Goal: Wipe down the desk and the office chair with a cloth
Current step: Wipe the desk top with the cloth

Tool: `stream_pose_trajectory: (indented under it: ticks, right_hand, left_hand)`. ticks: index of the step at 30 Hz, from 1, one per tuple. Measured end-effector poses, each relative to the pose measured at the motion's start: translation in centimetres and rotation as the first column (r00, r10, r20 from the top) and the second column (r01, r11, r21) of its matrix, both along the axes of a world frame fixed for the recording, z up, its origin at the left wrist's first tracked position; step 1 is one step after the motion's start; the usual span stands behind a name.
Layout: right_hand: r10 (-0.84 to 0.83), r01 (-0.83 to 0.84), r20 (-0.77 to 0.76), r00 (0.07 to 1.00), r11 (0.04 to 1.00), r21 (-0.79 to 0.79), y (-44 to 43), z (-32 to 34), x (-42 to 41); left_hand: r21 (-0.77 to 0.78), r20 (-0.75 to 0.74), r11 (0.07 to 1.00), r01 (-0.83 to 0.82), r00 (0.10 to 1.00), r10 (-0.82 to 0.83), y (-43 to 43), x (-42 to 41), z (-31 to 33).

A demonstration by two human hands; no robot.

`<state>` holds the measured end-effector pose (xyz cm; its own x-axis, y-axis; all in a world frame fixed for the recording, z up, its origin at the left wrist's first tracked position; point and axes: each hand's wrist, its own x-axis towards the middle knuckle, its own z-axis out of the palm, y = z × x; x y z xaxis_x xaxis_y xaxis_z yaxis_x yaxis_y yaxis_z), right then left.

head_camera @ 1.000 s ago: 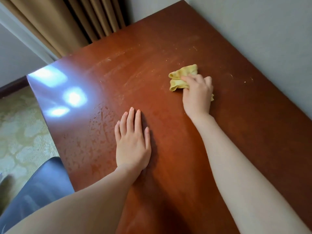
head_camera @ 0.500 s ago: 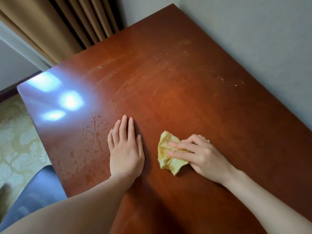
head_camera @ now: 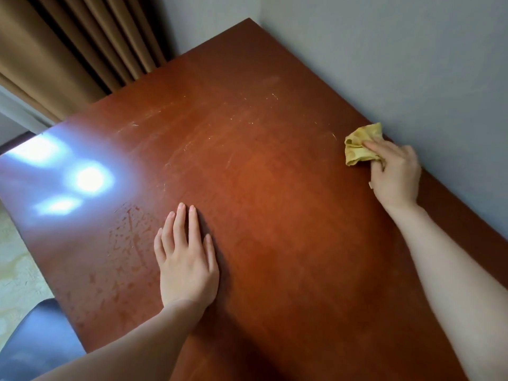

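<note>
A reddish-brown wooden desk (head_camera: 275, 188) fills the view, with faint scratches and a patch of damp streaks near its left part. My right hand (head_camera: 394, 174) presses a crumpled yellow cloth (head_camera: 360, 145) onto the desk's right edge, close to the grey wall. My left hand (head_camera: 187, 259) lies flat on the desk near the front, fingers together, palm down, holding nothing. A dark grey office chair (head_camera: 35, 339) shows at the bottom left, partly hidden by the desk and my left arm.
A grey wall (head_camera: 412, 64) runs along the desk's right side. Brown curtains (head_camera: 68, 45) hang behind the far left corner. Pale patterned carpet (head_camera: 16, 270) lies left of the desk. Bright window reflections glare on the desk's left part.
My right hand has slid the cloth from the near middle of the desk, beside my left hand, out to the right edge by the wall. My left hand has stayed flat.
</note>
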<state>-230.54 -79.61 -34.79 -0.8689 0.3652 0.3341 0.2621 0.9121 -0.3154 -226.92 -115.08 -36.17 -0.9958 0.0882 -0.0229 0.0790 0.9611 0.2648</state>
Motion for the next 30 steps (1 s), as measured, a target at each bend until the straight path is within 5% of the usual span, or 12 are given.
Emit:
stream_pose_trajectory:
  ticks: [7,15,24,30]
  right_hand:
    - [-0.464,0.459,0.005,0.886,0.875,-0.155,-2.2,0.3,-6.5]
    - [0.003,0.003,0.042,0.999,0.991,-0.134,-10.4,0.2,-6.2]
    - [0.453,-0.451,-0.026,0.891,0.876,-0.169,-14.9,0.1,4.9]
    - [0.513,-0.506,0.026,0.858,0.853,-0.128,-9.6,-0.1,10.8]
  left_hand:
    - [-0.006,-0.027,1.000,0.010,1.000,-0.010,0.1,0.0,-0.2]
    - [-0.024,0.006,1.000,0.010,1.000,-0.010,0.2,-0.1,0.0]
    - [-0.012,0.017,1.000,0.011,1.000,-0.010,0.0,-0.2,-0.1]
    - [0.005,0.021,1.000,-0.004,1.000,0.004,0.2,0.0,0.0]
